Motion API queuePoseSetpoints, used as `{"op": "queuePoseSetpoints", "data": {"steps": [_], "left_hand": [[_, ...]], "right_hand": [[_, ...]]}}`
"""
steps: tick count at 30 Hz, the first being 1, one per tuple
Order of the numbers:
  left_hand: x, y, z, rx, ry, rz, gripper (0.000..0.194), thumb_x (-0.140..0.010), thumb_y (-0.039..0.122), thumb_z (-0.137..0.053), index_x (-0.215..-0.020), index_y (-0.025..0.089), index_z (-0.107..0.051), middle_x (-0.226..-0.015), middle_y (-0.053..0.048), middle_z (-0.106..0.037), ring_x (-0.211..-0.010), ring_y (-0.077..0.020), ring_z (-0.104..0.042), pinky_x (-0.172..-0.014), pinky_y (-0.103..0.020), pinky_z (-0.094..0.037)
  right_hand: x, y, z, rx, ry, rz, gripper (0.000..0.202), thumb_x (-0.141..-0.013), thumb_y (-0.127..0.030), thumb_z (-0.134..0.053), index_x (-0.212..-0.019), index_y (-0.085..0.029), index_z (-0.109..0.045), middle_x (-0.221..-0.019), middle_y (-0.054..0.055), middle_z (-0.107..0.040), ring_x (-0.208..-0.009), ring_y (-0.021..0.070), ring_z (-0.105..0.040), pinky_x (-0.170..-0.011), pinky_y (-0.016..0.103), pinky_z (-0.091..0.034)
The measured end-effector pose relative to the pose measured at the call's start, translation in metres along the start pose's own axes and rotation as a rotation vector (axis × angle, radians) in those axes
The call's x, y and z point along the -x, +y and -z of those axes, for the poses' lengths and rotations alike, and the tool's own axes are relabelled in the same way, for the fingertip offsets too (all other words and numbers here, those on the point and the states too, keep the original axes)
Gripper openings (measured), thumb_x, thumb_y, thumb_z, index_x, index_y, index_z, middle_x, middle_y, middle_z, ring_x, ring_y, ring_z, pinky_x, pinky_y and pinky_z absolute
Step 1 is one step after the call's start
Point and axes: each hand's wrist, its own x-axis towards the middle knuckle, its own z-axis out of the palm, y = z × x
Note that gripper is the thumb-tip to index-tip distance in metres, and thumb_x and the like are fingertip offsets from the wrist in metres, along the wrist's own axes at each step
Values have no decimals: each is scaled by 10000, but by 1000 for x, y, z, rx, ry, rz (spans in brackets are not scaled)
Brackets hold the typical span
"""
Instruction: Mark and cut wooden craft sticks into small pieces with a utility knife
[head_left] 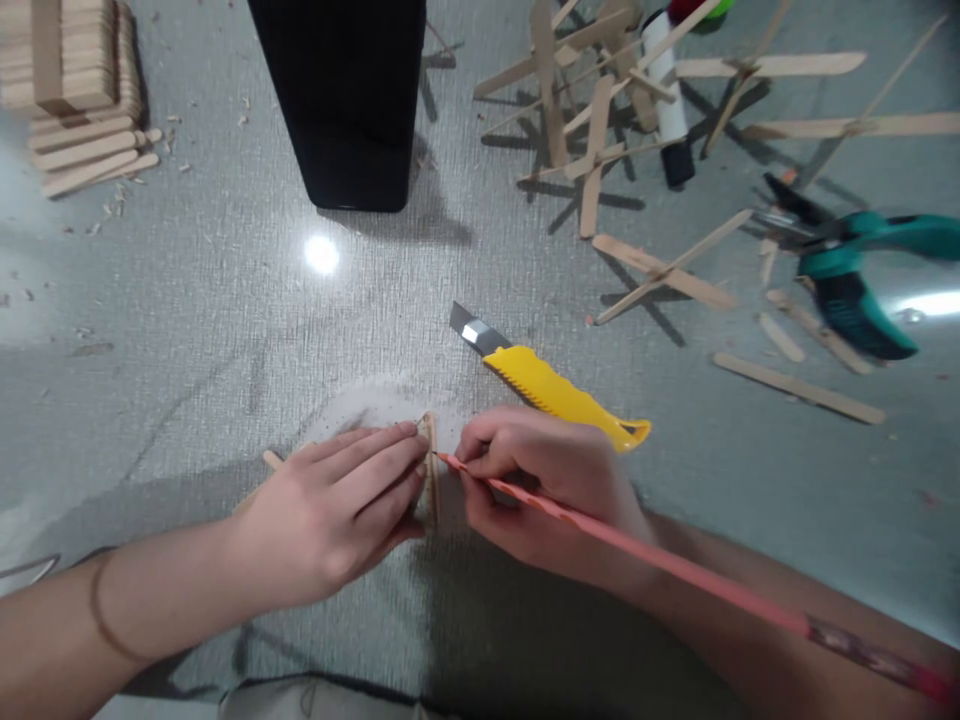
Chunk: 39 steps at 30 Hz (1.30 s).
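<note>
Showing a marking step in progress: the right hand (555,480) has its fingers closed around a pink pencil (675,564), whose tip is at or just beside the right edge of a narrow wooden strip (433,500). The strip lies on the table (225,300) between the two hands, under the fingertips of the left hand (337,500). These fingers lie close together and nearly flat; whether the hidden thumb also pinches the strip cannot be told. The work appears partly advanced. Done: several crossed-stick pieces (660,272) lie at the upper right, seemingly joined where their sticks cross. Left: the marking of the strip appears unfinished, while the banded stack of sticks (75,60) and a loose stick (799,388) remain uncrossed. Tools: the yellow cutter (555,390), blade exposed, lies just beyond the right hand, held by neither hand; the teal-handled pliers (840,262) rest farther right, near wood offcuts (780,337).
</note>
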Motion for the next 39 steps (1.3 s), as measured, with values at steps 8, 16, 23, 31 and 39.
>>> {"op": "queuePoseSetpoints", "data": {"steps": [8, 16, 23, 31, 39], "left_hand": [[2, -2, -2, 14, -3, -5, 363, -910, 285, -718, -1169, 41, -649, -1321, -163, -646, -1281, -299, -610, -1056, -438, -584], [2, -1, -3, 17, -1, -4, 372, -911, 289, -720, -1174, 35, -646, -1314, -168, -647, -1273, -307, -614, -1033, -451, -598], [2, -1, -1, -5, 9, -14, 340, -913, 289, -714, -1140, 42, -656, -1295, -171, -660, -1248, -308, -635, -1021, -440, -605], [0, -2, 0, -29, 35, -44, 337, -909, 292, -719, -1130, 43, -669, -1272, -163, -680, -1225, -298, -655, -1022, -424, -608], [3, -2, -2, -23, 47, -50, 383, -905, 293, -729, -1181, 36, -666, -1284, -152, -677, -1261, -282, -630, -1063, -407, -588]], "right_hand": [[0, 0, 0, -15, 25, -1, 229, -735, -51, -612, -752, -240, -484, -749, -22, -641, -616, 112, -609, -557, 231, -505], [1, 0, 1, -21, 6, 1, 235, -744, -47, -608, -767, -239, -474, -759, -24, -646, -621, 104, -602, -549, 216, -489], [1, 1, -1, -15, 16, 25, 237, -739, -54, -613, -770, -249, -482, -749, -23, -634, -621, 122, -615, -549, 237, -505], [1, 1, 0, -20, 22, 11, 245, -729, -43, -617, -762, -247, -485, -746, -19, -640, -616, 122, -616, -546, 243, -506], [-1, -1, 2, -14, 16, 11, 241, -733, -40, -603, -761, -247, -482, -733, -30, -629, -608, 115, -611, -550, 238, -507]]}}
